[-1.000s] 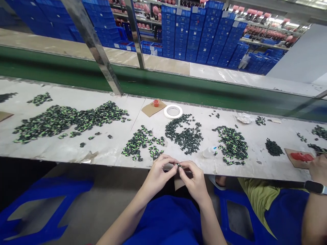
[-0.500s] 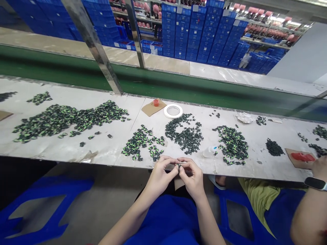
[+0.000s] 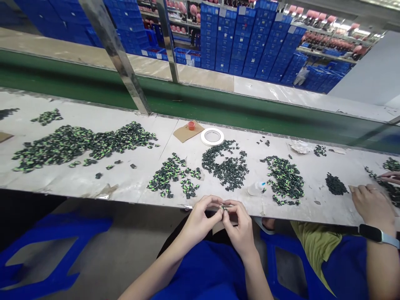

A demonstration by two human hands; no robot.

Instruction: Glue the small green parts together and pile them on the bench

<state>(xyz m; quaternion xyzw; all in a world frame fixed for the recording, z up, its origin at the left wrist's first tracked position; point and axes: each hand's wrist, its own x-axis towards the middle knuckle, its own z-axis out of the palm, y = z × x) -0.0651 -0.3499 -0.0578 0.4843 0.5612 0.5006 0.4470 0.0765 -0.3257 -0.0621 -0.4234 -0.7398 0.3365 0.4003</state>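
Note:
Both of my hands meet just past the near edge of the table, pinching one small dark green part (image 3: 224, 208) between their fingertips. My left hand (image 3: 203, 214) is closed on its left side, and my right hand (image 3: 239, 223) closes on it from the right. The fingers cover most of the part, so its exact kind does not show. Beyond my hands lie a pile of plain dark pieces (image 3: 231, 171) and, to its left, a pile of dark pieces with bright green spots (image 3: 168, 175). A small clear bottle with a blue tip (image 3: 255, 188) lies to the right.
A white tape roll (image 3: 212, 136) and a cardboard piece with a red cap (image 3: 191, 125) lie farther back. More green-spotted piles (image 3: 286, 179) stand right and left. A co-worker's hand (image 3: 373, 204) works at the right. Blue stools (image 3: 56, 233) flank me.
My hands have shifted slightly right and toward me, still pinching the small part. The co-worker's hand has moved left over the red-stained cardboard, and a second hand shows there.

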